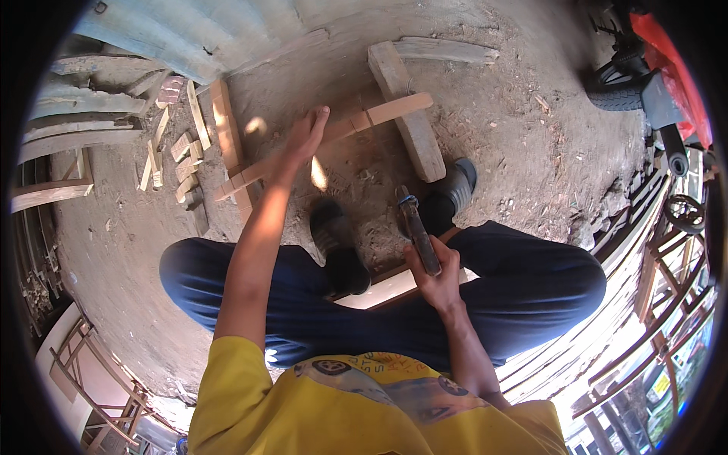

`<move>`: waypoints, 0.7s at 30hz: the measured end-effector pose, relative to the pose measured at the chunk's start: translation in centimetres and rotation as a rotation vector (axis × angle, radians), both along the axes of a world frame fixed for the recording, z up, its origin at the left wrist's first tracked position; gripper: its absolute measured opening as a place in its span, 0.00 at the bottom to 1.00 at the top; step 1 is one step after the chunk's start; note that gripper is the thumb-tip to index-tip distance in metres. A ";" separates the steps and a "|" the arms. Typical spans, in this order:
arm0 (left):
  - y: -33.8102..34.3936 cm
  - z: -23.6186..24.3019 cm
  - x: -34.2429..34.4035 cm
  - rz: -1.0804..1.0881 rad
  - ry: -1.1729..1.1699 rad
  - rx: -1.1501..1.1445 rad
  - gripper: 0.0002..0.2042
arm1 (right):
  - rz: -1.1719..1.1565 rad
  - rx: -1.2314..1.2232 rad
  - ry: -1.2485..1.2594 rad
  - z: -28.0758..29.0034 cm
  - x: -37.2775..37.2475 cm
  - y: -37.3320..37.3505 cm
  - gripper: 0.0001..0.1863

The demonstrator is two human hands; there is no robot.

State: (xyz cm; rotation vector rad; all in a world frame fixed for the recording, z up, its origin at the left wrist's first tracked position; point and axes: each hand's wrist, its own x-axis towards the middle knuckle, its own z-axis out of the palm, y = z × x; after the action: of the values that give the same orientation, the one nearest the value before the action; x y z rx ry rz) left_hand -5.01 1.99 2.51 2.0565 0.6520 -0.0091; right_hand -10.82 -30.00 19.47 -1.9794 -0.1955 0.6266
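Observation:
A reddish-brown wooden bar (pixel 390 111) lies slanting across two supports in front of me. Its right end crosses a thick pale timber block (pixel 417 136), its left part a narrower wooden beam (pixel 224 121). Dark lines mark the bar near both ends. My left hand (pixel 305 138) is over the middle of the bar, fingers stretched out past its far side; whether it presses on the wood I cannot tell. Between my knees, my right hand (pixel 437 274) grips a dark, elongated hand tool (pixel 415 227) with a blue wrap near its far end. Its exact kind is unclear.
Short wood offcuts (pixel 184 163) lie on the dirt floor at left, near stacked planks (pixel 83 125). Corrugated sheeting (pixel 182 38) stands at the far left. A curved board (pixel 447 50) lies beyond the block. A wheel (pixel 618 98) and wooden frames (pixel 660 280) are at right.

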 end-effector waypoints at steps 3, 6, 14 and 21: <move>0.3 0.1 -1.0 -0.046 0.047 0.205 0.29 | 0.000 0.014 -0.008 0.0 -0.1 0.3 0.11; 0.4 0.2 -1.8 -0.125 0.081 0.419 0.31 | 0.028 0.002 -0.022 -0.4 -0.3 0.2 0.11; -0.7 1.8 -1.4 -0.242 -0.086 0.085 0.44 | 0.053 -0.030 -0.016 -0.8 -0.6 0.7 0.10; 1.0 6.4 0.3 0.287 -0.685 -1.508 0.53 | 0.053 -0.067 0.002 -0.7 -0.6 1.1 0.11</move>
State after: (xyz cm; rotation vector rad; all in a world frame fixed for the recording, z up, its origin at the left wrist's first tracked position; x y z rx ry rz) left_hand -4.75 3.02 8.91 0.4302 0.2817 0.2733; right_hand -11.38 -28.90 18.75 -2.0434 -0.2293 0.6777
